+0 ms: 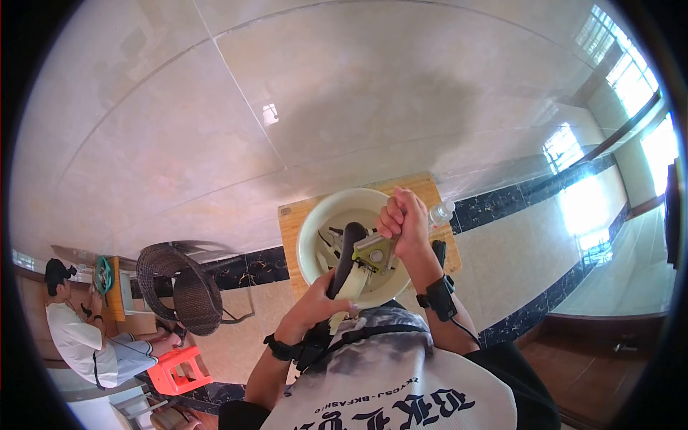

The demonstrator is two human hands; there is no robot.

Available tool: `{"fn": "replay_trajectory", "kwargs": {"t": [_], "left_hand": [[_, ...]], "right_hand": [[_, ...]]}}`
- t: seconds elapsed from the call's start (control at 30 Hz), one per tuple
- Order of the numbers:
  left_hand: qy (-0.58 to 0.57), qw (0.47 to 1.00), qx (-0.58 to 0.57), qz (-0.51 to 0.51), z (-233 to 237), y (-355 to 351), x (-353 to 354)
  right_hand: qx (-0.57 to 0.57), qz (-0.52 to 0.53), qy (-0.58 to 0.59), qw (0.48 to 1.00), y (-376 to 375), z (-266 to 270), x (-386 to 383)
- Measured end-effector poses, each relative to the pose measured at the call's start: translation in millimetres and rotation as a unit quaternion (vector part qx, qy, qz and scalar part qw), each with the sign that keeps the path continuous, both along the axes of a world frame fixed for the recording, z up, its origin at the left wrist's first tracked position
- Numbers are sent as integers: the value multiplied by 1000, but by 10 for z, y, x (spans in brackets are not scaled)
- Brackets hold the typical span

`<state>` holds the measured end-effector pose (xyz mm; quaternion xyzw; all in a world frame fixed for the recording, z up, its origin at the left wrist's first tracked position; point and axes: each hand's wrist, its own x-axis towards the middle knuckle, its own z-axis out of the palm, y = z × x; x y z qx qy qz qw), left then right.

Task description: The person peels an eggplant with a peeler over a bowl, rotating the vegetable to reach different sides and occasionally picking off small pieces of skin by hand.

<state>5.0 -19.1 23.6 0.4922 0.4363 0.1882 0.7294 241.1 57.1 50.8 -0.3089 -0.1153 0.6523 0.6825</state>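
My left hand [315, 301] is wrapped round the lower end of a long eggplant [345, 259], held tilted over a white basin [307, 244]. Dark purple skin covers one side of it, while a pale peeled strip shows on the other. My right hand [403, 223] is closed in a fist on a green peeler [374, 252], whose frame lies against or very close to the eggplant; the exact contact is hard to make out. Dark strips that look like peel [326, 244] lie inside the basin.
The basin stands on a wooden table [289, 224] against a tiled wall. A clear plastic bottle [441, 213] is at its right, by a dark object [438, 251]. Left are a wicker chair [197, 304], a red stool [179, 371] and a seated person [79, 337] with a green basin [104, 274].
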Motion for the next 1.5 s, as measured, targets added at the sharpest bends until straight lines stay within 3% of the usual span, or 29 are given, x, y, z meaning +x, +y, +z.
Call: {"fn": "replay_trajectory", "kwargs": {"t": [0.63, 0.73, 0.87, 0.97, 1.17, 1.5], "left_hand": [[10, 1000, 8, -12, 94, -64, 21], [39, 999, 38, -1, -3, -62, 43], [-4, 999, 15, 34, 117, -28, 27], [28, 999, 14, 27, 111, -44, -47], [53, 998, 22, 29, 50, -31, -9], [31, 999, 28, 19, 63, -14, 53]], "right_hand": [[-33, 53, 90, 994, -37, -257, -12], [-65, 120, 117, 984, -142, -223, -137], [-72, 43, 142, 986, -205, -140, -121], [16, -21, 177, 984, 19, -134, 342], [49, 9, 20, 999, -59, 191, 171], [8, 17, 62, 998, -135, 83, -113]]}}
